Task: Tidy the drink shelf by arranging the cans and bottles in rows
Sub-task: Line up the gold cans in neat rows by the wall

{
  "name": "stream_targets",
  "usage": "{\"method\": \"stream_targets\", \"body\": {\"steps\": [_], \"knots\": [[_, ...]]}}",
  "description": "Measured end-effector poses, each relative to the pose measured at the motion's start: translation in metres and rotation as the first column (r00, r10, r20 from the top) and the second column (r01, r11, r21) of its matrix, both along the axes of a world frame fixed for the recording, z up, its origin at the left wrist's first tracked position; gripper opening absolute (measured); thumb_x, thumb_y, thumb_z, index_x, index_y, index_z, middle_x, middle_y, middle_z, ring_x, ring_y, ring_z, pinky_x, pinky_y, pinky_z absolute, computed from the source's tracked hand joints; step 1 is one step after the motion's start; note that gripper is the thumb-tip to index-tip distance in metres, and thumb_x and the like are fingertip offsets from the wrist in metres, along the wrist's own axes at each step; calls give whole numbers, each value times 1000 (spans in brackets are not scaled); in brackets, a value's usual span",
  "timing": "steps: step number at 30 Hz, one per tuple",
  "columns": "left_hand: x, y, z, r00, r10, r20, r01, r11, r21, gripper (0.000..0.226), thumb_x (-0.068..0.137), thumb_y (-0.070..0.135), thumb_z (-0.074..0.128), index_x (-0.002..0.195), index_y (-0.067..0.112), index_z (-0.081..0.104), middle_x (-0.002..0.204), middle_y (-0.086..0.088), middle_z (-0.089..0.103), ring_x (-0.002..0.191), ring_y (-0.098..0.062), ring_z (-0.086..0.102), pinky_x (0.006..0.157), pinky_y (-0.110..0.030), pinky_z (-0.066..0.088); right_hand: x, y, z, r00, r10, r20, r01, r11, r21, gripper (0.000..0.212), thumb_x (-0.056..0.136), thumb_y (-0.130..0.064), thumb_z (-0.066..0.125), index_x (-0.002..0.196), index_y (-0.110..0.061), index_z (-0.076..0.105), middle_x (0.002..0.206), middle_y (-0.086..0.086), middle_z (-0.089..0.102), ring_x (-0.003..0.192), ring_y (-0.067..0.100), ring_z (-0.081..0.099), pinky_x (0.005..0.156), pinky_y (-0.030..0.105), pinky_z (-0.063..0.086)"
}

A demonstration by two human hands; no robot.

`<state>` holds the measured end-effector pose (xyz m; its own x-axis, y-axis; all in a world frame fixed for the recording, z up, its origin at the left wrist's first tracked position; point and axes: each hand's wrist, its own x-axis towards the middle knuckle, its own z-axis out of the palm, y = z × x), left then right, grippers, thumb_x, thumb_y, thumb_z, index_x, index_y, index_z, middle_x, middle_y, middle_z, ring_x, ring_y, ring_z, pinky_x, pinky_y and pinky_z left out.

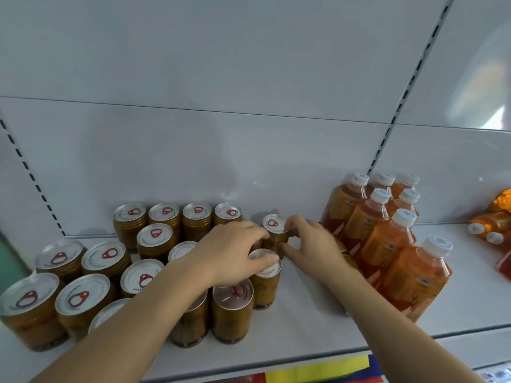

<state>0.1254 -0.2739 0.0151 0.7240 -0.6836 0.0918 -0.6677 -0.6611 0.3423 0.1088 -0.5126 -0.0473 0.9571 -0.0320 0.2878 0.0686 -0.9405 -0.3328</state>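
Observation:
Several brown cans with silver lids and red pull tabs stand on the white shelf [304, 327], at left and centre. My left hand [232, 252] lies over a can [265, 280] in the middle, fingers curled on its lid. My right hand [309, 244] grips a can [275, 230] at the back, thumb and fingers around its side. Several orange bottles with white caps [387, 239] stand in rows to the right of my right arm.
The white back panel [221, 161] rises right behind the cans. More orange bottles [495, 228] lie on their sides at the far right. Bare shelf surface shows between the cans and bottles. Coloured labels [318, 371] hang under the shelf's front edge.

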Motion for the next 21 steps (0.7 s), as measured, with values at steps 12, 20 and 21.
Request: {"method": "stream_targets", "body": {"steps": [12, 20, 21], "knots": [[23, -45, -12, 996, -31, 89, 13, 981, 193, 62, 109, 56, 37, 163, 26, 36, 173, 3, 28, 157, -23, 26, 128, -49, 23, -12, -26, 16, 987, -132, 88, 148, 966, -212, 57, 100, -36, 60, 153, -23, 43, 110, 2, 75, 117, 30, 58, 84, 46, 58], [29, -45, -20, 996, -27, 79, 8, 973, 229, 75, 102, 75, 32, 163, 32, 35, 171, 9, 30, 154, -23, 32, 126, -50, 27, 12, -30, 18, 864, -404, -300, 251, 863, -439, 66, 99, -41, 61, 155, -14, 36, 125, 11, 67, 122, 33, 52, 77, 39, 53], [30, -45, -21, 997, -27, 79, 9, 975, 224, 76, 101, 75, 32, 163, 32, 36, 171, 9, 30, 153, -23, 32, 126, -50, 27, 15, -27, 16, 850, -435, -297, 272, 846, -458, 65, 98, -33, 60, 155, -12, 36, 126, 11, 67, 123, 33, 51, 74, 39, 50]]}}
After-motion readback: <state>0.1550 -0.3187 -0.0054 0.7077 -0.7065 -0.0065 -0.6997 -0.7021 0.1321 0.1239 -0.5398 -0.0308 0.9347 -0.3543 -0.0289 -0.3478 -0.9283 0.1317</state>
